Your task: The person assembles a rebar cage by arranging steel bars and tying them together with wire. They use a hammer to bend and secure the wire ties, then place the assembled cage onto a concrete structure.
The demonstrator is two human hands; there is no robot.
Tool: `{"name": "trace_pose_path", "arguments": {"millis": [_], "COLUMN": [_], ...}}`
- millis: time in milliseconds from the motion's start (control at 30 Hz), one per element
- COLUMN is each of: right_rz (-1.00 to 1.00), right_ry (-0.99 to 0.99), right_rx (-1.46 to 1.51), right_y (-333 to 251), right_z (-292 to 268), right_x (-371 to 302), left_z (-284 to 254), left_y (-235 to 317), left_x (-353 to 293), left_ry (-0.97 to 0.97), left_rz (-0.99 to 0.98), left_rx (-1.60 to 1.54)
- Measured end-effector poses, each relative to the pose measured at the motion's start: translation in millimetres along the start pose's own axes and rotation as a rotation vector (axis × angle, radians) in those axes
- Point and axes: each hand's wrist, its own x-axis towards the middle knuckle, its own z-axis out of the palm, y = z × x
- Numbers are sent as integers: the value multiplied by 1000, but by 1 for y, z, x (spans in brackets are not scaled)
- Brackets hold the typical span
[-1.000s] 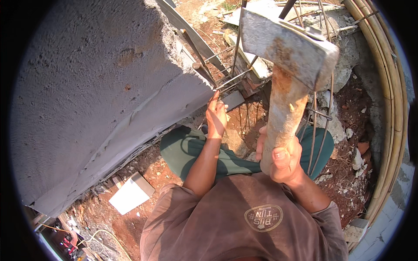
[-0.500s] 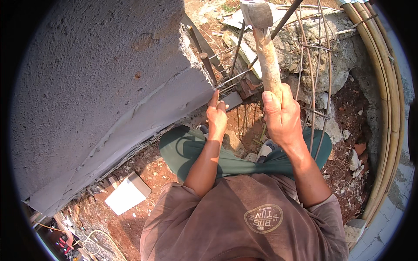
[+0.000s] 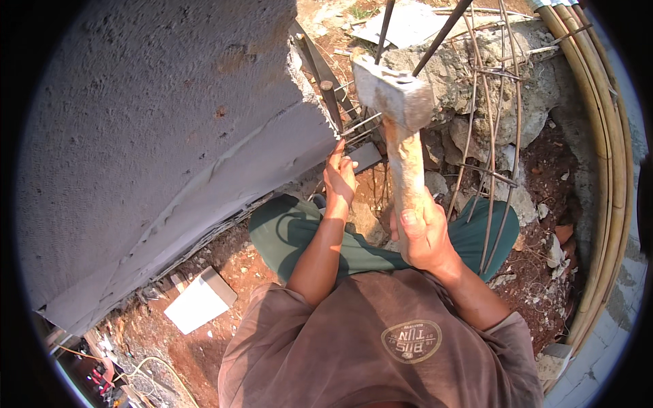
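My right hand (image 3: 423,231) is wrapped round the wooden handle of a club hammer (image 3: 401,98). The hammer's blocky, worn metal head is raised above my knees, clear of the wall. At the lower corner of a grey plastered concrete block (image 3: 204,136), my left hand (image 3: 340,182) has its index finger reaching to the broken edge. Its other fingers are curled, and what they grip, if anything, is hidden. A dark rod (image 3: 330,102) with a flattened, round top stands by the broken edge just beyond my fingertips, with thin metal rods (image 3: 362,125) beside it.
Tied rebar (image 3: 488,136) rises at my right in front of rubble (image 3: 449,75). Long bamboo-like poles (image 3: 609,170) curve along the right side. A white flat piece (image 3: 201,302) lies on the reddish soil at left. Cables (image 3: 153,364) lie at the lower left.
My right hand has come down and nearer to me with the hammer, whose head is now lower in view. My left hand has stayed at the corner.
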Motion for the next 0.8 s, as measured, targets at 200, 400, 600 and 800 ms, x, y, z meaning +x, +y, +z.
{"name": "trace_pose_path", "arguments": {"millis": [200,400,600,800], "right_rz": [49,11,142,-13], "right_ry": [-52,-49,13,-10], "right_rx": [-58,22,-19,-20], "right_y": [-19,4,-11,-7], "right_z": [-9,-4,-17,-1], "right_x": [5,5,17,44], "left_z": [-7,-6,4,1], "left_y": [-22,-31,26,14], "left_x": [4,8,-11,-6], "left_ry": [8,31,5,21], "left_rz": [166,142,-122,-40], "left_rx": [2,54,59,123]}}
